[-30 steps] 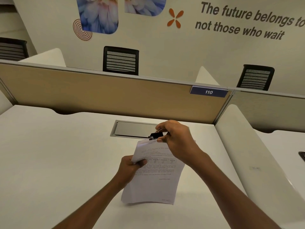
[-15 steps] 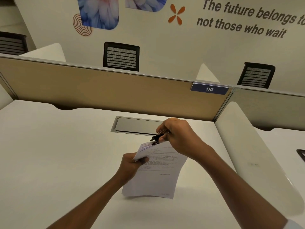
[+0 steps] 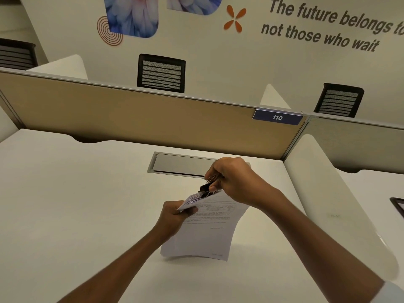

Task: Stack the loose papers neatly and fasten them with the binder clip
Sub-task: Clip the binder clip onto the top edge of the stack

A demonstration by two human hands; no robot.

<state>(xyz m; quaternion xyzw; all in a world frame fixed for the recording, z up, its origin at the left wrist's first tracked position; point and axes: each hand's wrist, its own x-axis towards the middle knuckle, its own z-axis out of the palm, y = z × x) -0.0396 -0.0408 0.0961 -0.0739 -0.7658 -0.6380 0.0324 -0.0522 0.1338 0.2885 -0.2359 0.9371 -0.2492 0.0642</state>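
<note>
A: Where are the papers (image 3: pixel 209 228) at this moment?

B: They are held up off the white surface (image 3: pixel 65 204) as one squared stack, tilted, with the lower edge hanging free above it. The stack is gripped at its left side, near the top corner, by the left hand (image 3: pixel 175 217), whose thumb and fingers are closed on the sheets.

A: And the binder clip (image 3: pixel 205 189)?

B: It is pinched by its wire handles in the right hand (image 3: pixel 236 182), which is closed on them. The black body is set right at the top edge of the stack. Whether its mouth is already over the sheets cannot be told; that part is too small and partly hidden.

A: So which step is in hand?

B: The stacking appears to be done, since the edges look even. The fastening is judged to be under way, not finished.

A: What is called for next?

B: The mouth would have to be kept spread while it is pushed fully over the top edge, and the handles then let go so that all sheets are caught. The stack should be kept pinched so that nothing slides out of line.

A: Anything else nearby?

B: Only a closed cable hatch (image 3: pixel 183 165) behind the hands, and the partition (image 3: pixel 131 119) beyond it.
</note>
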